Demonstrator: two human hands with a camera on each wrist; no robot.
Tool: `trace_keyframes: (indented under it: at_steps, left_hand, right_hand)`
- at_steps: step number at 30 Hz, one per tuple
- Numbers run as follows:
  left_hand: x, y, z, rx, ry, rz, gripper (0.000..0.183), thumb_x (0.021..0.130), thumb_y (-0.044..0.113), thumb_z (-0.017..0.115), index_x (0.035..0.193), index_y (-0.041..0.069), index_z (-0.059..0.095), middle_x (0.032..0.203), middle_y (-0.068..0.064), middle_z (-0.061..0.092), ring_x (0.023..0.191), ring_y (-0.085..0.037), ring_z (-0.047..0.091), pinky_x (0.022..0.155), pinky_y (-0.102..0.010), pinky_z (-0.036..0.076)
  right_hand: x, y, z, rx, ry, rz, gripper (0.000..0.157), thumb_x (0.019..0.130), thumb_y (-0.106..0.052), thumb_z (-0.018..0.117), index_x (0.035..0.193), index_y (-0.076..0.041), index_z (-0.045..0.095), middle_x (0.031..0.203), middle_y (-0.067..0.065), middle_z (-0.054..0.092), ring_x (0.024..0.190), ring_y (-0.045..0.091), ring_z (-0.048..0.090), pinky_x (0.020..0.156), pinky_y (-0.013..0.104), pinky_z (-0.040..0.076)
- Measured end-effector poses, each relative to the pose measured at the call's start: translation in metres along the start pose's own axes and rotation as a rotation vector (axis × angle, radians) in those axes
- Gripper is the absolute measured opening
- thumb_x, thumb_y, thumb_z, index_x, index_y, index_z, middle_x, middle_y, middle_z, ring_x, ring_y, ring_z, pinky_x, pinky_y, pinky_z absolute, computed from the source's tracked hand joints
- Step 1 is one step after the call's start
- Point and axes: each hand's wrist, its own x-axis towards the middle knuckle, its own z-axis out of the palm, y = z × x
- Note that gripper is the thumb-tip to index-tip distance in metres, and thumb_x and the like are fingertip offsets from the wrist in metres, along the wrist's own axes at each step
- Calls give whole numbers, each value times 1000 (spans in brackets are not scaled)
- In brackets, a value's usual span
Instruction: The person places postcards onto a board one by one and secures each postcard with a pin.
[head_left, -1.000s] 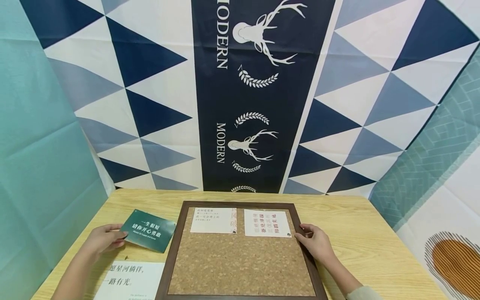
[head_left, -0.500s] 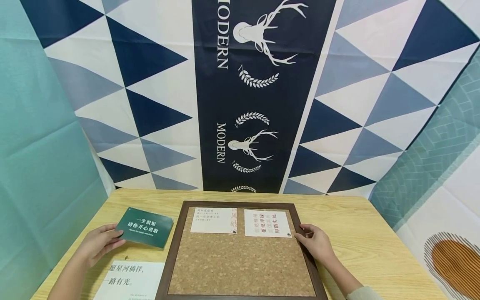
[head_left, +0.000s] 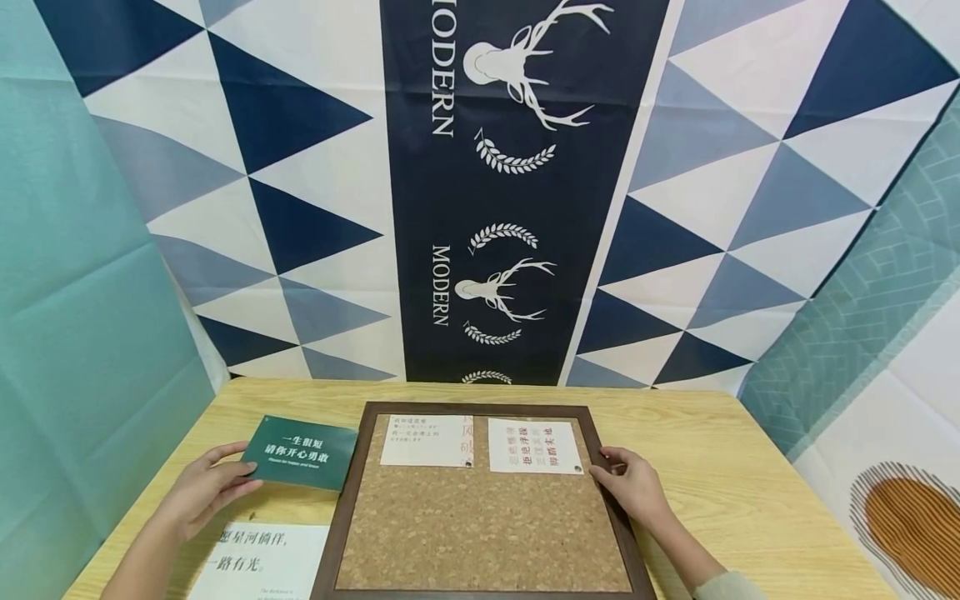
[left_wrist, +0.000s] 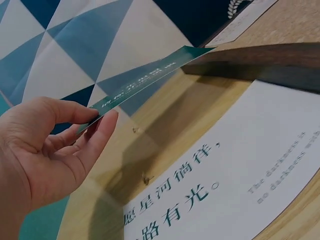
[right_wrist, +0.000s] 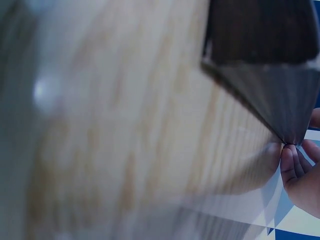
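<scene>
We see a pale wood-grained table [head_left: 750, 483] bearing a brown-framed cork board [head_left: 480, 529]. Near its left side we find a white printed card [left_wrist: 215, 175] and two small objects [left_wrist: 146, 178], too small to identify.

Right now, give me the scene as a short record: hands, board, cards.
left hand: pinches dark green card with white print, raised above light wood-grain table
right hand: touches right side of brown-framed rectangular cork board
board: lies on table
on board, far edge: white card with grey and red print at left; white card with red print columns at right
on table: white card with dark print, left of board
</scene>
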Motion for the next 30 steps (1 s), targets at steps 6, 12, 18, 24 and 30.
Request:
trace_keyframes:
  at_steps: [6, 12, 18, 24, 30]
  left_hand:
    - [-1, 3, 14, -10, -16, 9, 68, 93, 5, 53, 143, -7, 8, 96, -4, 57, 83, -11, 66, 83, -28, 54]
    - [-2, 5, 23, -6, -24, 10, 67, 93, 5, 52, 142, -7, 10, 97, -4, 56, 83, -10, 64, 83, -27, 54]
    - [-3, 8, 33, 10, -33, 16, 66, 94, 6, 52, 143, -6, 10, 99, -4, 55, 84, -10, 63, 83, -28, 54]
    - [-3, 11, 43, -18, -53, 39, 66, 93, 6, 53, 142, -6, 11, 99, -4, 57, 85, -12, 66, 84, -29, 54]
    - [-4, 13, 53, -11, -80, 62, 62, 93, 5, 52, 140, -6, 13, 99, -4, 57, 85, -11, 66, 84, -29, 54]
  right_hand:
    - [0, 0, 1, 0, 5, 2, 44, 84, -19, 68, 120, 5, 58, 108, 20, 64, 91, 26, 62, 68, 31, 51]
    - [0, 0, 1, 3, 1, 2, 44, 85, -19, 68, 121, 5, 58, 108, 20, 63, 92, 26, 62, 68, 30, 50]
    - [0, 0, 0, 3, 2, 1, 45, 84, -19, 68, 121, 5, 58, 108, 20, 63, 91, 26, 62, 67, 30, 50]
    - [0, 1, 1, 1, 1, 4, 45, 84, -20, 68, 121, 4, 58, 109, 19, 63, 91, 25, 61, 67, 30, 50]
    - [1, 2, 1, 6, 1, -5, 46, 84, -21, 68, 121, 5, 58, 108, 20, 63, 90, 25, 61, 66, 29, 50]
